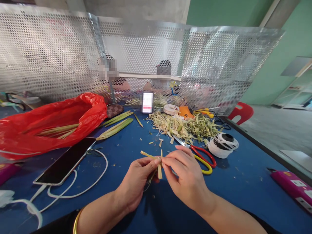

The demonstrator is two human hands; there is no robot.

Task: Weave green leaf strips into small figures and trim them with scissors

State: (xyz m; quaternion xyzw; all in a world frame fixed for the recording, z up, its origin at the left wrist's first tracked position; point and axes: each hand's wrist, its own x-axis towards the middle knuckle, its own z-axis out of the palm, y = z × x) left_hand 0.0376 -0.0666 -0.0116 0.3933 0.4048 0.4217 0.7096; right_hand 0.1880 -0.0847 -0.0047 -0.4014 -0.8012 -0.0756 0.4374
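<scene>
Between my two hands are pale, dry leaf strips (160,171), some pointing up and left and one hanging down. My left hand (138,177) pinches them between thumb and fingers. Fingertips of my right hand (184,175) press together on the same strips at the pinch point; whether a thread is there I cannot make out. Just beyond my right hand lie scissors (203,156) with one red and one yellow handle loop, blades toward the plant scraps. A spool of white cord (223,145) stands to their right.
A heap of dry leaf scraps (182,126) lies at the back. On the left are a red plastic bag (80,113) with long stalks, leaf pieces (117,129), a phone (65,162) and a white cable (106,162). A perforated metal screen (146,42) stands behind, with people beyond it.
</scene>
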